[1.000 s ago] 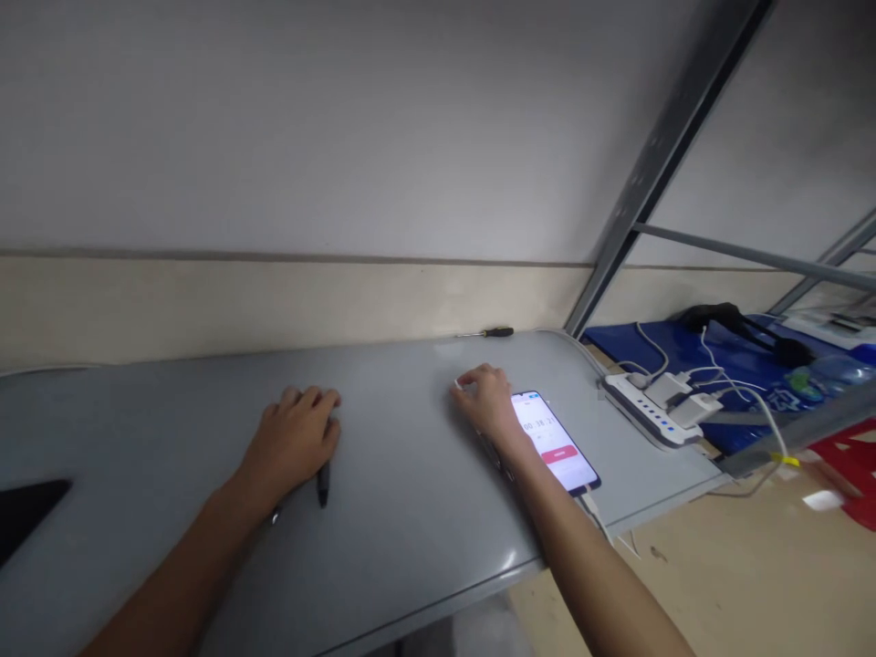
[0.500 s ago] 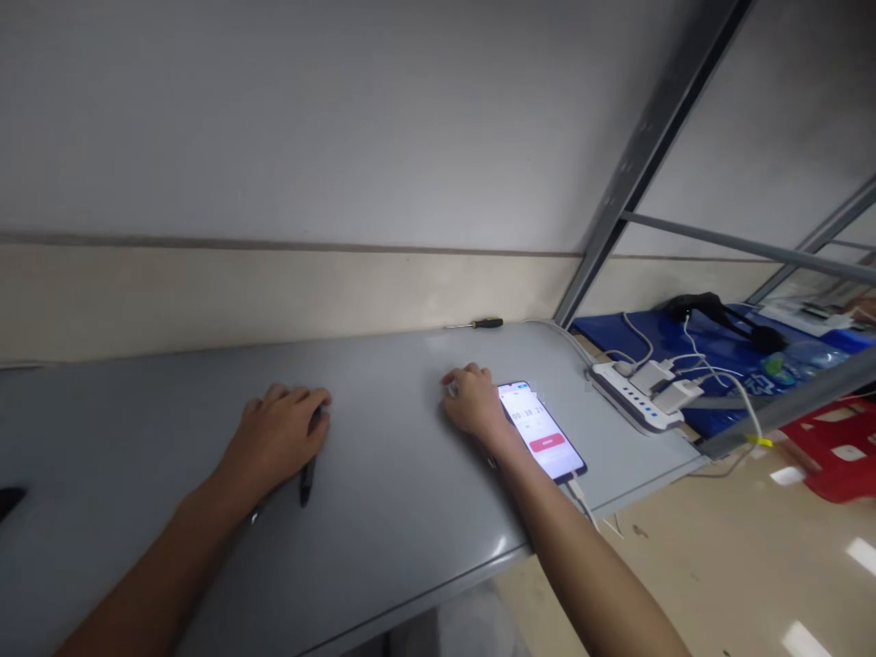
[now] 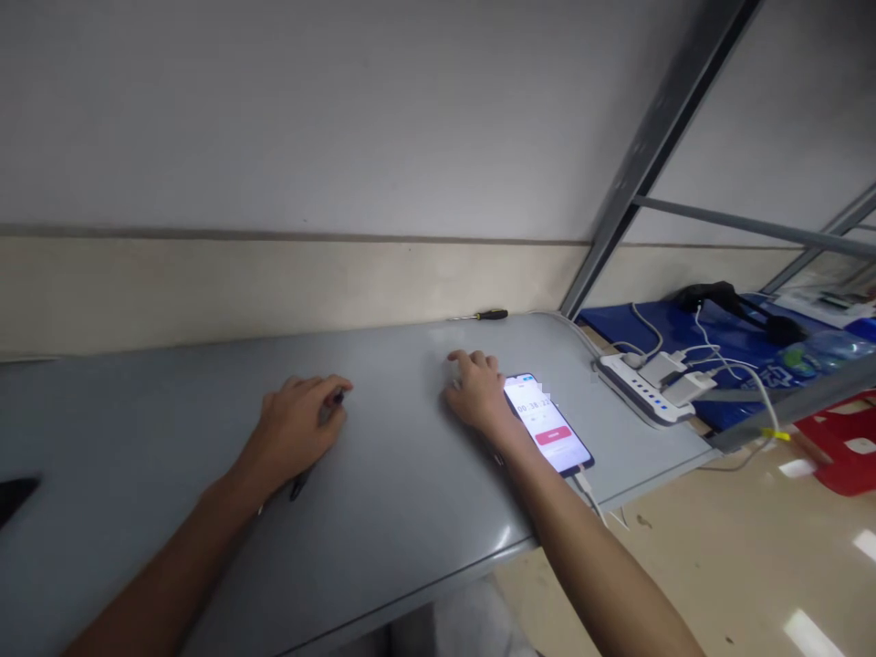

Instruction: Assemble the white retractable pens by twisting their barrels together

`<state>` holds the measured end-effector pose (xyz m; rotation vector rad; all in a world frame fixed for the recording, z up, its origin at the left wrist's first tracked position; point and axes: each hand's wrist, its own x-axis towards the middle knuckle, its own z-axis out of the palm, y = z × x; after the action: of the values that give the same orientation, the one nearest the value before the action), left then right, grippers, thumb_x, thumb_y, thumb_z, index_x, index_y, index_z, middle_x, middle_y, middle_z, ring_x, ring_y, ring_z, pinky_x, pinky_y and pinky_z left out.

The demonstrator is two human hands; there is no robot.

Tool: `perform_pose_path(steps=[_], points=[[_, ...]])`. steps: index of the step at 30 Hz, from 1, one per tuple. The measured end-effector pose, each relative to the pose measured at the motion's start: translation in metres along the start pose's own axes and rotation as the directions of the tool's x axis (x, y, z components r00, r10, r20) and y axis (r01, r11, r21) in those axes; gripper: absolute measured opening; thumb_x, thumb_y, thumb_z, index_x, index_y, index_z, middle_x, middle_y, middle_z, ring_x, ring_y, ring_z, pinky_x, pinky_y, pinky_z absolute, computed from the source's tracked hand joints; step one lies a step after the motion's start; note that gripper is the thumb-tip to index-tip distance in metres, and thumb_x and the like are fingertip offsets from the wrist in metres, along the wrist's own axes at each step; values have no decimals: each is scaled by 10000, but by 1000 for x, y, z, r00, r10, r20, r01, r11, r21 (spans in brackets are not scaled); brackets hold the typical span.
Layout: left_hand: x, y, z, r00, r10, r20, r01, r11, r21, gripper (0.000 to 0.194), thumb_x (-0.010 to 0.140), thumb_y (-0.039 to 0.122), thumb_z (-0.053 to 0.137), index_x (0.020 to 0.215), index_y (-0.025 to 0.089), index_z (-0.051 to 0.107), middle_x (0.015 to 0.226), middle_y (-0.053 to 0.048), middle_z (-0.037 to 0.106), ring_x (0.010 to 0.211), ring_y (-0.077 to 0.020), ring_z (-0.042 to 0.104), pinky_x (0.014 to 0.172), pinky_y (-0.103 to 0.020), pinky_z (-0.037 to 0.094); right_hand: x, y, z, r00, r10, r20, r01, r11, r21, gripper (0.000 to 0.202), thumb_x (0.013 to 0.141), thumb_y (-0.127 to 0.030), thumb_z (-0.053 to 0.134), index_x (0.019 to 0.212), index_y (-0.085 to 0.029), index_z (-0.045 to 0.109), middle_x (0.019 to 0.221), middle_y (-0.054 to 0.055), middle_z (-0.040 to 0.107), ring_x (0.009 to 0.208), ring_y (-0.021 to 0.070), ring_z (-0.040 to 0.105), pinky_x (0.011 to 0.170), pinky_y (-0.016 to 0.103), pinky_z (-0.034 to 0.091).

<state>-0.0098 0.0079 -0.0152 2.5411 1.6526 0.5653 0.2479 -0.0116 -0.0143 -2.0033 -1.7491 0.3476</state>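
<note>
My left hand (image 3: 297,422) is over the grey tabletop, thumb and forefinger closed on a black pen (image 3: 298,484). One dark end of the pen shows between the fingertips and the other comes out below the palm; the hand hides its middle. To the right, my right hand (image 3: 475,391) rests palm down on the table, fingers loosely spread and holding nothing that shows. Right beside it lies a phone (image 3: 551,429) with a lit timer on its screen, partly behind my wrist. Small shiny bits peek out by both wrists, too hidden to name.
A screwdriver (image 3: 489,315) lies by the wall. On the right stands a white power strip (image 3: 640,392) with chargers and cables, near a slanted metal post (image 3: 616,201). Beyond are a blue surface (image 3: 616,319) and a red plastic stool (image 3: 839,447). A dark object (image 3: 15,497) sits far left.
My left hand has shifted slightly right, turning the pen so its upper end shows at the fingertips. My right hand stays beside the phone, its forefinger more extended. The camera view has moved slightly.
</note>
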Motion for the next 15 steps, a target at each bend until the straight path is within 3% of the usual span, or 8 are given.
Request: perform_pose_path(steps=[4,7,10,12,15], points=[[-1,19,5,999,-18,-29,8,956,-294,281,861,345,479,1099,225,569,892,-37,702,824,-202,662,795,-352,521,-9,-9,2,969,-242,-57,247,960,131,476,824,-241,623,1294,-235,547,1298,126,530,1202,313,416,972,467,330],[-4,32,10,1000,19,-17,-25,878,-479,274,854,360,538,1096,232,536,900,-22,711,801,-172,683,736,-302,545,-14,-15,6,867,-497,-30,485,829,277,450,860,-327,646,1297,-272,557,1263,85,585,1174,280,452,974,433,345],[-7,40,13,999,40,23,-19,813,-582,267,860,358,556,1091,230,521,940,-31,717,791,-162,697,696,-280,556,-15,-17,10,773,-634,-17,580,696,422,316,911,-315,602,1225,-280,622,1151,63,664,1088,245,531,957,400,370],[-7,40,13,998,48,30,-21,805,-592,275,866,370,549,1096,222,519,936,-36,718,766,-158,696,689,-281,559,-13,-16,11,783,-621,-39,559,675,482,193,928,-296,575,1078,-273,694,1030,52,702,984,224,575,902,367,398],[-6,36,9,998,63,15,-46,857,-513,294,882,402,529,1107,214,556,931,-43,728,819,-176,696,734,-296,555,-9,-14,10,879,-468,-97,438,709,553,140,903,-305,601,918,-248,728,898,42,710,826,192,593,772,311,416]])
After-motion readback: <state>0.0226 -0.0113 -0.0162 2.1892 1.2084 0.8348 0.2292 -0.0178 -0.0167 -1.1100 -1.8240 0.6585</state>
